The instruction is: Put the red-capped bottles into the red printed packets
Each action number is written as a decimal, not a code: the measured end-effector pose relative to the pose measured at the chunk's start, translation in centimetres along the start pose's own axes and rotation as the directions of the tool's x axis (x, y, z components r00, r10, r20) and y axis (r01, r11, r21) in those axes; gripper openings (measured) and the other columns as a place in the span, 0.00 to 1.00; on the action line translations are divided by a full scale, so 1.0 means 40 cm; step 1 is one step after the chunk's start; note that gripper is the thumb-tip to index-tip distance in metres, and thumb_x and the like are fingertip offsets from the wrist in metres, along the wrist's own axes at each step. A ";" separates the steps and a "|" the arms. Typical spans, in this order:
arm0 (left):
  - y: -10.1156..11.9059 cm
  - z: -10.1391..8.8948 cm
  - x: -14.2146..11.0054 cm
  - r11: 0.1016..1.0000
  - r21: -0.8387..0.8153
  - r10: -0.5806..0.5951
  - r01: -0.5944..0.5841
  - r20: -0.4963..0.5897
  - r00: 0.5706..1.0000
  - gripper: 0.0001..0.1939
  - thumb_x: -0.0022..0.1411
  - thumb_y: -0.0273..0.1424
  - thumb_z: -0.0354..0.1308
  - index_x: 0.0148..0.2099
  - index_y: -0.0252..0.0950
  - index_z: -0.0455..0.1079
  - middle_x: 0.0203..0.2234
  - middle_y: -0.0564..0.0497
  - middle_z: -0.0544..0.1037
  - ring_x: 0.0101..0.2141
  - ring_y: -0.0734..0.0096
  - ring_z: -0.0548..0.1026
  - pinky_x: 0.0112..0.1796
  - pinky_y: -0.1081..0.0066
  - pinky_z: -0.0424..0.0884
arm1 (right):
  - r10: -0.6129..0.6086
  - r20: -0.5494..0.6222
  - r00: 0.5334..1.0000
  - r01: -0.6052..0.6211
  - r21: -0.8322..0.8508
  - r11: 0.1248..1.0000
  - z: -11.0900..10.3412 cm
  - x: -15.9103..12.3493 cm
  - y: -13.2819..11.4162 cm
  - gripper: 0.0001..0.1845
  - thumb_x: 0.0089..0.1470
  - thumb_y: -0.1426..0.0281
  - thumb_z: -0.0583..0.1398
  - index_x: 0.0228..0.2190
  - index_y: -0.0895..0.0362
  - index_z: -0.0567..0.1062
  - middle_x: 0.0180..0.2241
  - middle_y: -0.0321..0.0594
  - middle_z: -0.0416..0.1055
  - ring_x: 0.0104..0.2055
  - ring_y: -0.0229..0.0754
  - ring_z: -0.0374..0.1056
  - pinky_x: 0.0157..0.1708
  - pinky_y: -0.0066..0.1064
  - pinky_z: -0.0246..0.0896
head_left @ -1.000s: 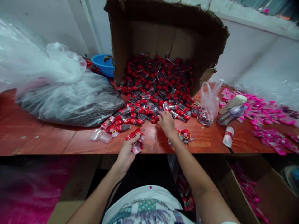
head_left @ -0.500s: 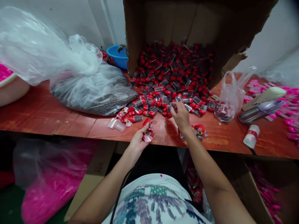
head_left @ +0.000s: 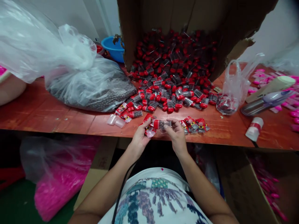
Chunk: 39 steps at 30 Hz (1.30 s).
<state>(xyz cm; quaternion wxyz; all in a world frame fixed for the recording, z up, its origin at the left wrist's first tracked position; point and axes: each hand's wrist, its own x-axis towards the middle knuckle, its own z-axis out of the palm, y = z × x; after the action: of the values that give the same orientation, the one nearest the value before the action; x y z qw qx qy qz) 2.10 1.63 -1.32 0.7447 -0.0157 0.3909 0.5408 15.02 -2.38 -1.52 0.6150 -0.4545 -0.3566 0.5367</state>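
My left hand [head_left: 140, 137] is closed on small red printed packets [head_left: 149, 131] near the table's front edge. Between thumb and fingers, my right hand [head_left: 177, 137] holds a small clear tube with a red cap [head_left: 161, 124], dark beads inside. The tube lies level, its red end against the packets in my left hand. Just beyond both hands spreads a heap of similar red-capped tubes [head_left: 173, 77], spilling out of a cardboard box [head_left: 233, 34] on its side. Several finished-looking red packets with dark contents [head_left: 192, 124] lie right of my right hand.
A clear sack of dark beads [head_left: 93, 90] slumps at left, with empty clear tubes [head_left: 116, 120] before it. A blue basin [head_left: 113, 46] stands behind. At right are a knotted plastic bag [head_left: 230, 93], a bottle [head_left: 263, 102], a white roll [head_left: 254, 128] and pink pieces [head_left: 261, 76].
My right hand has drawn back from the heap toward my left hand, bringing a red-capped tube. My left hand keeps hold of the red packets. The camera view has shifted.
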 end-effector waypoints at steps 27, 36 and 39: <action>-0.007 -0.019 -0.031 0.916 0.299 0.236 -0.268 0.138 0.962 0.15 0.43 0.28 0.70 0.36 0.31 0.74 0.26 0.49 0.80 0.27 0.67 0.78 0.29 0.70 0.74 | 0.019 -0.022 1.000 -0.019 -0.015 1.000 -0.018 0.000 -0.022 0.15 0.46 0.68 0.65 0.38 0.54 0.71 0.30 0.31 0.72 0.26 0.35 0.71 0.27 0.29 0.70; 0.007 0.004 -0.057 0.831 0.352 0.381 -0.430 0.203 0.902 0.19 0.40 0.28 0.72 0.37 0.34 0.72 0.27 0.53 0.78 0.25 0.71 0.76 0.29 0.71 0.74 | -0.072 -0.082 0.994 0.075 0.035 0.997 -0.020 -0.026 0.007 0.14 0.45 0.68 0.65 0.36 0.53 0.70 0.31 0.31 0.70 0.26 0.35 0.69 0.27 0.29 0.71; 0.002 0.006 -0.064 0.829 0.366 0.372 -0.422 0.204 0.906 0.19 0.41 0.29 0.71 0.38 0.34 0.72 0.28 0.52 0.79 0.24 0.71 0.76 0.29 0.70 0.74 | -0.090 -0.130 0.987 0.098 0.053 0.994 -0.011 -0.037 0.021 0.15 0.46 0.67 0.65 0.36 0.53 0.69 0.30 0.31 0.69 0.24 0.34 0.68 0.26 0.29 0.70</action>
<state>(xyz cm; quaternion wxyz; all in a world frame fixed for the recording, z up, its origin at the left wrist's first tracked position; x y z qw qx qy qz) 1.91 -0.26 0.41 0.6257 0.2527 0.4412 0.5917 14.90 -3.92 -2.37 0.6745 -0.4521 -0.3214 0.4872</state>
